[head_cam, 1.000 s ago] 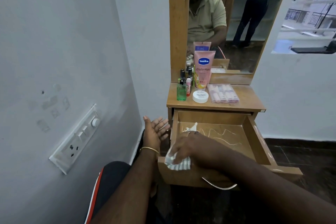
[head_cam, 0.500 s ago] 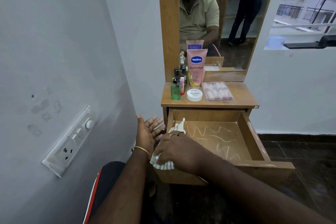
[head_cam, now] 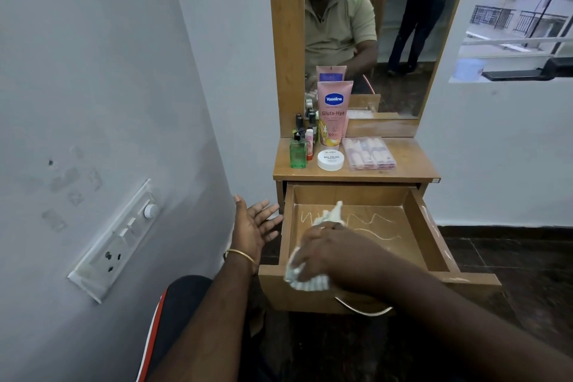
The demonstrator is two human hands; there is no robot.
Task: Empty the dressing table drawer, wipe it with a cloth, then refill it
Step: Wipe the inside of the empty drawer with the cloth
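Observation:
The wooden drawer [head_cam: 431,236] of the dressing table is pulled out, and white squiggly marks show on its bare floor. My right hand [head_cam: 328,253] grips a white striped cloth [head_cam: 305,281] at the drawer's front left corner, and part of the cloth hangs over the front edge. My left hand [head_cam: 252,226] hovers open beside the drawer's left side, fingers spread, holding nothing. On the tabletop [head_cam: 409,161] stand a pink Vaseline tube [head_cam: 333,115], a green bottle [head_cam: 297,153], a white round jar [head_cam: 330,160], a clear case of small tubes [head_cam: 369,153] and several small bottles [head_cam: 305,125].
A mirror [head_cam: 366,31] rises behind the tabletop and reflects me and another person standing. A grey wall with a switch panel [head_cam: 114,242] is close on the left. A metal handle [head_cam: 366,308] hangs on the drawer front. Dark floor lies to the right.
My right hand has slid the cloth back and forth a little at the drawer's front left corner. My left hand has stayed open beside the drawer.

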